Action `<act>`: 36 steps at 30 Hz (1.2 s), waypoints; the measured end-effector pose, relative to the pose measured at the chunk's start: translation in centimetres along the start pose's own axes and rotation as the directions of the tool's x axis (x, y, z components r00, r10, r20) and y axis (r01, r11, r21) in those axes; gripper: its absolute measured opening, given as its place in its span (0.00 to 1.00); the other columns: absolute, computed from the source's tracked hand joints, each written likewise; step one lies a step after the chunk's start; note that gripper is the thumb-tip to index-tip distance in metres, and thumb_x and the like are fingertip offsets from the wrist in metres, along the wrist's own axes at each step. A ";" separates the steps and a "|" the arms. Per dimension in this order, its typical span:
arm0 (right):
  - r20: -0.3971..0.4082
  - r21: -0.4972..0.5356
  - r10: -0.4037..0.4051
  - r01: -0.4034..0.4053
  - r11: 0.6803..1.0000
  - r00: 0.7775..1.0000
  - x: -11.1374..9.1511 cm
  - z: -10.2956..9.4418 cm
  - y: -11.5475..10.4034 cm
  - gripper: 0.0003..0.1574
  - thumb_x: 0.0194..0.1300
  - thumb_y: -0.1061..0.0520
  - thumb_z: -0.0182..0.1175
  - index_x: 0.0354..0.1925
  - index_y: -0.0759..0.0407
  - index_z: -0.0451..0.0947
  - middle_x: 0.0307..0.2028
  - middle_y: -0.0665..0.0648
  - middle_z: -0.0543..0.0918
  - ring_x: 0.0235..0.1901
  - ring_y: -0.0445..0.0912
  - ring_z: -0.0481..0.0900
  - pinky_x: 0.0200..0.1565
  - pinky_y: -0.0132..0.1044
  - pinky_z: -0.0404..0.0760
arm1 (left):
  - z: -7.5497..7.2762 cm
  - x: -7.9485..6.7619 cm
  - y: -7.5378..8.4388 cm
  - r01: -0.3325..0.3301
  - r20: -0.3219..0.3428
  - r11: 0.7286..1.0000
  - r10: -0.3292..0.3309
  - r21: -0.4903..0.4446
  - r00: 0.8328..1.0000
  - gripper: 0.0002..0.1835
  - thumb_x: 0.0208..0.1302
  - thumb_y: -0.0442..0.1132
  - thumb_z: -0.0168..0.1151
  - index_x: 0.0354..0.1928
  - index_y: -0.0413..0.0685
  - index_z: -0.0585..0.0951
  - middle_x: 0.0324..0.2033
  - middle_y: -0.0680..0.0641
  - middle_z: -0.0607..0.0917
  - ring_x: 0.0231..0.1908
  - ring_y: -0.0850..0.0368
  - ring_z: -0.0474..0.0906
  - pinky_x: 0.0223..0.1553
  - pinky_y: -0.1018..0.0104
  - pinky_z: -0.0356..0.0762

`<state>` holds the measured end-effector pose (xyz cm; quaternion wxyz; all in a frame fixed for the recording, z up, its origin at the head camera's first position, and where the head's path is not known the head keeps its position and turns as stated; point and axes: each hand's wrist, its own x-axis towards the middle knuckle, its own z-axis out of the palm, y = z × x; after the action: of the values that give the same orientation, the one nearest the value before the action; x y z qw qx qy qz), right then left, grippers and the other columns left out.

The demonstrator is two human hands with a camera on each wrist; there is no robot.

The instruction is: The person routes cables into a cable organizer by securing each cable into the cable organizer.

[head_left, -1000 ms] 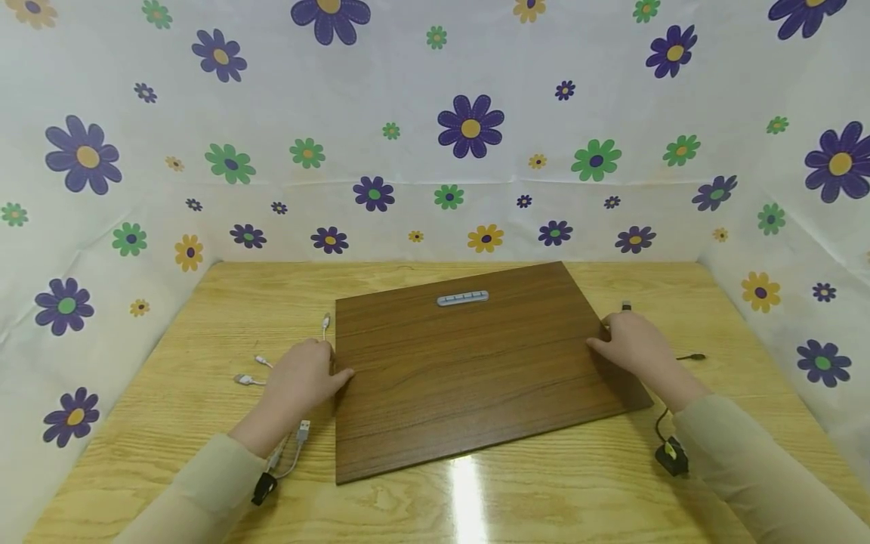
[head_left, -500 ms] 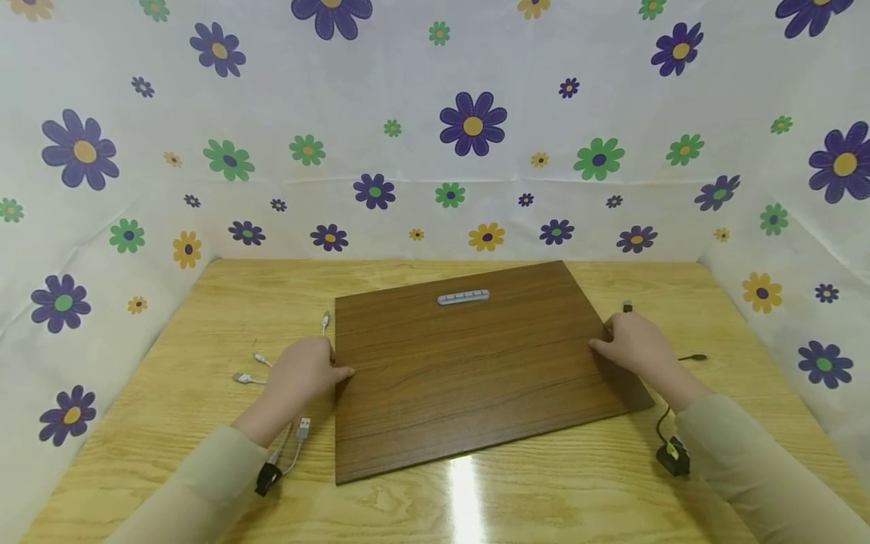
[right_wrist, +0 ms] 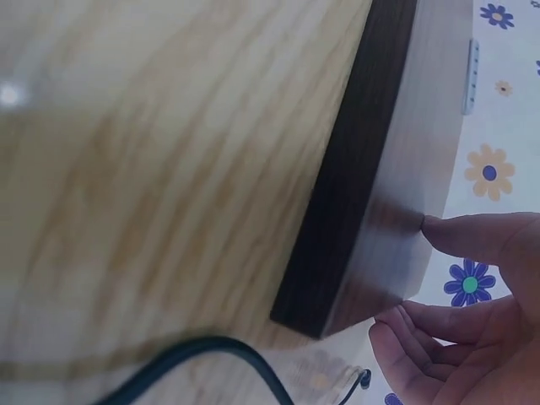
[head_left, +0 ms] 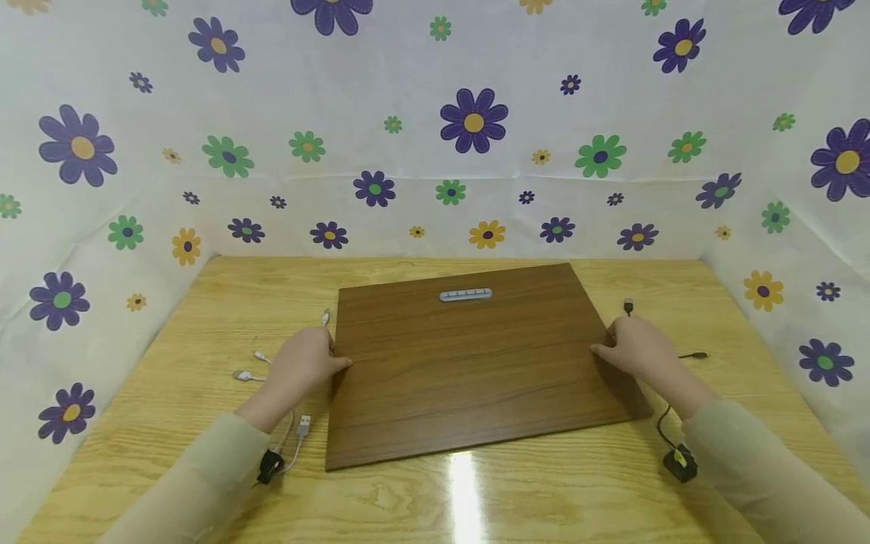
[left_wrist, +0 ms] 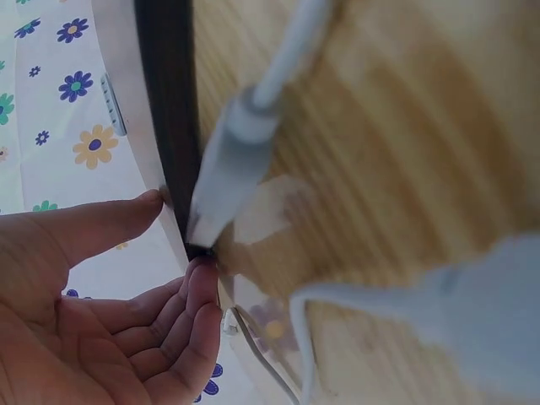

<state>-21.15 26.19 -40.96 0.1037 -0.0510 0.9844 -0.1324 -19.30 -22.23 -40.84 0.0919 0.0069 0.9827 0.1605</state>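
Note:
A dark brown wooden board [head_left: 469, 378] lies at a slight slant on the light wooden table. My left hand [head_left: 299, 370] holds its left edge, thumb on the top face and fingers curled at the side. On the opposite edge, my right hand [head_left: 642, 351] pinches the board the same way. Both wrist views show thumb and fingers at the board's dark rim, the left hand [left_wrist: 110, 295] and the right hand [right_wrist: 472, 312] alike. Near the board's back edge sits a small blue-grey slotted strip [head_left: 465, 295], which looks like a cable holder.
Left of the board lie white cables, including a USB plug [head_left: 303, 427] and another plug [head_left: 242, 375], with a black clip-like piece [head_left: 270, 465]. To the right are a black USB plug [head_left: 628, 305], a thin black connector [head_left: 695, 355] and a black block [head_left: 680, 462]. Flowered cloth hangs behind.
The board has turned slightly clockwise: its left side has shifted away from me, its right side a little nearer. Both hands have kept their hold on it. The strip moved with the board.

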 end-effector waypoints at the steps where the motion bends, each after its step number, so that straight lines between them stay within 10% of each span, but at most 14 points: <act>1: -0.001 0.002 0.000 0.000 1.000 1.000 -0.1 0.0 0.0 0.31 0.72 0.50 0.67 0.52 0.82 0.81 0.53 0.81 0.84 0.43 0.64 0.88 0.52 0.62 0.87 | -0.1 0.2 0.0 0.000 0.004 1.000 0.000 -0.002 1.000 0.25 0.67 0.44 0.74 0.17 0.50 0.70 0.16 0.54 0.67 0.19 0.60 0.64 0.21 0.69 0.63; 25: -0.034 0.065 0.003 0.000 0.998 0.999 -1.9 0.8 0.3 0.25 0.69 0.53 0.70 0.43 0.78 0.85 0.39 0.72 0.89 0.33 0.54 0.83 0.39 0.53 0.86 | -0.8 2.4 0.0 -0.003 0.031 1.000 0.003 0.004 1.000 0.24 0.69 0.41 0.73 0.20 0.49 0.69 0.18 0.53 0.66 0.22 0.59 0.63 0.24 0.69 0.63; 36: -0.051 0.073 0.002 0.002 0.997 0.999 -2.4 1.0 0.2 0.28 0.69 0.53 0.70 0.49 0.80 0.83 0.45 0.76 0.88 0.41 0.62 0.88 0.47 0.59 0.88 | -1.0 2.6 -0.2 -0.008 0.036 1.000 0.007 0.020 0.999 0.15 0.69 0.41 0.73 0.40 0.31 0.84 0.35 0.39 0.85 0.29 0.53 0.73 0.30 0.64 0.75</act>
<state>-18.64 26.40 -41.45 0.0804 -0.0438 0.9812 -0.1698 -21.99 -22.58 -40.46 0.1090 0.0143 0.9824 0.1510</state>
